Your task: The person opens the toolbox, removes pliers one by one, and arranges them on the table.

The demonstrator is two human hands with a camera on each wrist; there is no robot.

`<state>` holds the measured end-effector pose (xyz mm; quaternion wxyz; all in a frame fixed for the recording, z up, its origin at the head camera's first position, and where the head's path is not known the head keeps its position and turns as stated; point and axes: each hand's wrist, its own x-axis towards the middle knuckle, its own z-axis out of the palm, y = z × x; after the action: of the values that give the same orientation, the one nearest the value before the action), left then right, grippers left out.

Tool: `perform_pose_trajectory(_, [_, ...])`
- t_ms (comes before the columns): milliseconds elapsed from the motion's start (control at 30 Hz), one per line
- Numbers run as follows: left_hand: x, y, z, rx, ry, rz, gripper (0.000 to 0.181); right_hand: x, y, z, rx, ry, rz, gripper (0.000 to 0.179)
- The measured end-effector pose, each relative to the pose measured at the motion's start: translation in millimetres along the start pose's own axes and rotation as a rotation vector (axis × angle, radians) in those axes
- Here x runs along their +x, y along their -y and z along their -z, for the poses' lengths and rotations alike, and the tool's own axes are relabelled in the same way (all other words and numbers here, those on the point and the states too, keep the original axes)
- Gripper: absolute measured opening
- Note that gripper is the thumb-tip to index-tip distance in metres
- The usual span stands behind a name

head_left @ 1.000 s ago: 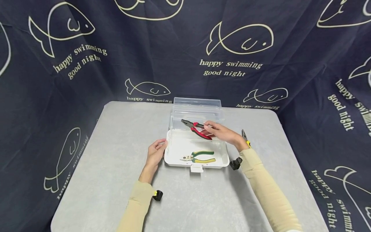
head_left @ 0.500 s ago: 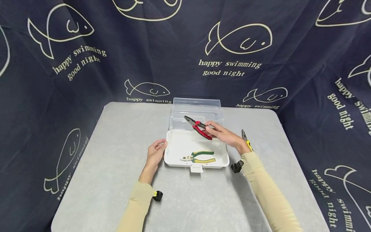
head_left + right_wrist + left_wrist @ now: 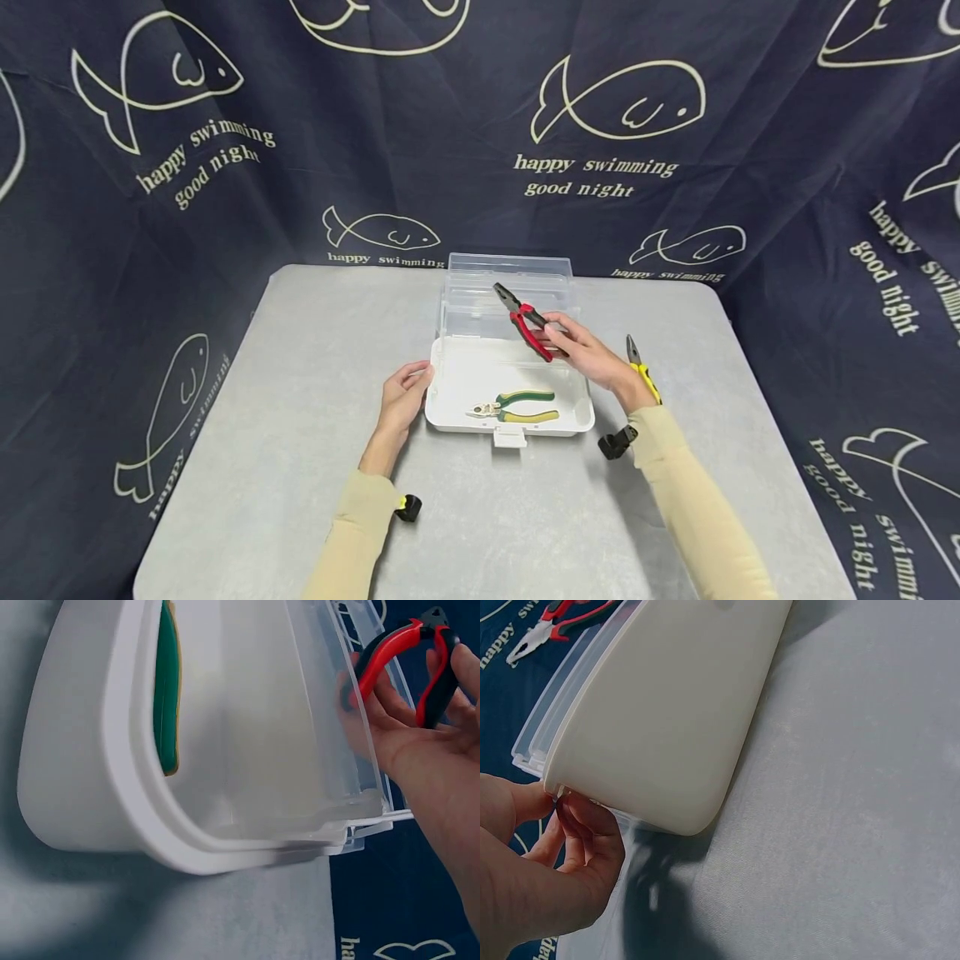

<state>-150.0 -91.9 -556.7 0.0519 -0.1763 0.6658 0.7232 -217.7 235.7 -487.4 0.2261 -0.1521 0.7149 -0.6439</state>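
Red-handled pliers (image 3: pixel 527 332) near clear lid (image 3: pixel 467 321): fingers of right hand (image 3: pixel 588 357) grip them; left hand (image 3: pixel 402 398) pinches white box (image 3: pixel 467 371) at rim.

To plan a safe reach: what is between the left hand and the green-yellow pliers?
The head view shows the white box's left wall, then bare box floor, between the left hand and the green-yellow pliers.
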Motion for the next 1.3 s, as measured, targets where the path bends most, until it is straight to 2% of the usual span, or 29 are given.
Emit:
perform_pose_trajectory(200, [-0.7,-0.5,-0.4,0.008,-0.002,0.011,0.033,-5.4,-6,2,0.218,-0.059,0.054,0.054])
perform_pose_trajectory(367, [-0.1,-0.6,0.3,-0.015,0.003,0.002,0.035,-11.9,-6,2,0.360,-0.081,0.074,0.044])
perform_pose_trajectory(600, [-0.1,-2.7,1.2,-0.015,0.023,0.014,0.037,-27.0,-2,4,0.407,-0.102,0.062,0.039])
perform_pose_trajectory(867, [1.8,-9.1,4.5,0.055,0.049,0.061,0.034,-43.0,-3,13,0.412,-0.110,0.079,0.039])
perform_pose_trajectory(1100, [0.9,-13.3,4.5,0.056,0.055,0.052,0.033,-56.3,-8,22,0.442,-0.112,0.097,0.039])
perform_pose_trajectory(1300, [0.8,-13.6,4.0,0.060,0.049,0.048,0.032,-65.9,-11,28,0.522,-0.124,0.081,0.041])
